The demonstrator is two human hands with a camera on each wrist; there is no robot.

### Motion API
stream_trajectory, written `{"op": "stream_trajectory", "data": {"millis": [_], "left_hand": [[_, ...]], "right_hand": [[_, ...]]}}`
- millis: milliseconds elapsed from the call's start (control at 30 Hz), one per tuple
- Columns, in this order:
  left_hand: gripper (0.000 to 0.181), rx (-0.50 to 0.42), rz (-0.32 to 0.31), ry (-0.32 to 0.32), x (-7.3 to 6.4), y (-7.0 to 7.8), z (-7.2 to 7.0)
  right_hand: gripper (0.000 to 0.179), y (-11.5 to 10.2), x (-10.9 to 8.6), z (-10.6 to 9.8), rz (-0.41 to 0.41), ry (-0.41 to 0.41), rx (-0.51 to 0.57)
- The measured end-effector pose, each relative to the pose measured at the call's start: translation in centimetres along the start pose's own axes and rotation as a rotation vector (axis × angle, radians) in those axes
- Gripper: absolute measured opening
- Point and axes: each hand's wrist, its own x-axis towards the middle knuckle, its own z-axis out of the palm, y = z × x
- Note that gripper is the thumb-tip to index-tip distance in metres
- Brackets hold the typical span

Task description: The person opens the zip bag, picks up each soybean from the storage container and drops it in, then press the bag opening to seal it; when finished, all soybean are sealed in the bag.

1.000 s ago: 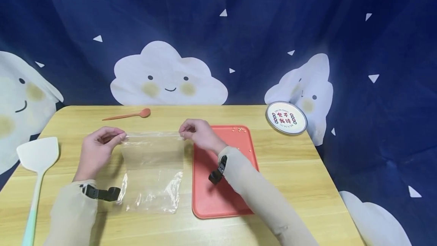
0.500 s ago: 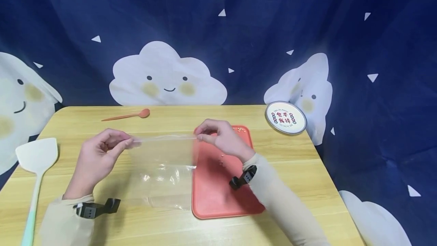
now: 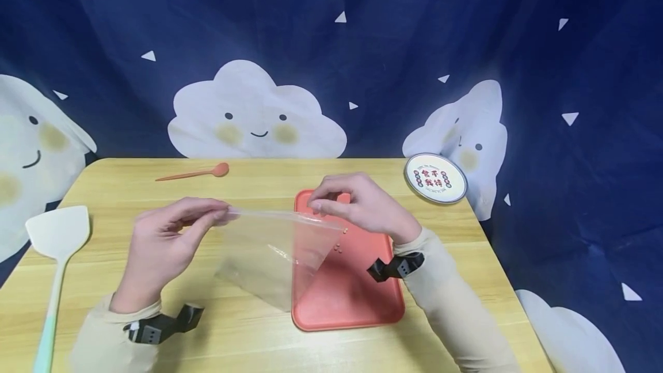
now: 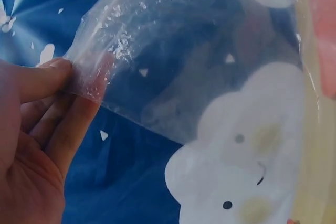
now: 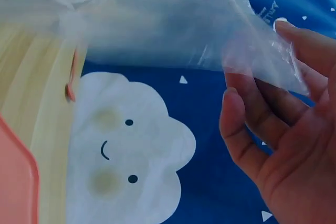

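Observation:
A clear zip-lock bag (image 3: 261, 258) hangs over the table and the left part of the red tray (image 3: 357, 298). My left hand (image 3: 166, 240) pinches its top left corner between thumb and fingers; the left wrist view also has this hand (image 4: 39, 114) at the film's edge. Around the bag's other corner, my right hand (image 3: 370, 209) has loosely bent fingers. In the right wrist view, that corner passes between the thumb and the spread fingers (image 5: 239, 119), with no pinch visible. Several small pale grains (image 3: 338, 248) lie on the tray below.
An orange spoon (image 3: 193, 175) lies along the table's back edge. To the left is a white spatula (image 3: 58, 233) with a mint handle. A small oval plate (image 3: 435, 178) with red characters sits at the back right corner. A blue cloud-patterned curtain (image 3: 373, 62) hangs behind.
Both hands have moved right, carrying the bag from the bare table partly over the tray. The bag's right corner has slipped out of the right fingertips' pinch and droops, and its bottom now hangs slanted.

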Motion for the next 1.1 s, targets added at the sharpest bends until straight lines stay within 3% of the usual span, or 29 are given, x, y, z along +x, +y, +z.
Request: {"op": "stream_trajectory", "data": {"millis": [167, 467, 633, 700, 767, 900, 1000, 1100], "left_hand": [[0.035, 0.014, 0.047, -0.02, 0.3, 0.0, 1.2], [0.036, -0.03, 0.058, -0.056, -0.6, -0.8, 2.5], [0.036, 0.075, 0.043, -0.053, -0.8, -1.1, 2.4], [0.025, 0.138, 0.061, -0.045, -0.6, -1.1, 2.4], [0.018, 0.184, 0.1, -0.031, -0.3, -1.0, 2.5], [0.035, 0.23, 0.264, 0.001, 0.8, -0.4, 3.3], [0.03, 0.241, 0.397, -0.055, 1.4, 0.0, 4.4], [0.026, 0.282, 0.469, -0.147, 1.4, 0.1, 5.5]], "right_hand": [[0.007, -0.3, 0.2, -0.2, 0.045, -0.098, 0.003], [0.009, 0.3, 0.3, -0.1, 0.108, -0.224, 0.016], [0.005, 0.5, 0.6, 0.5, 0.086, -0.231, -0.032], [0.005, 0.6, 0.7, 0.7, 0.077, -0.23, -0.046], [0.006, 0.6, 0.8, 0.8, 0.073, -0.233, -0.043], [0.007, 0.4, 1.2, 0.7, 0.074, -0.235, -0.012], [0.007, 0.3, 1.6, 0.5, 0.075, -0.243, -0.002], [0.006, 0.3, 1.7, 0.6, 0.075, -0.263, 0.001]]}}
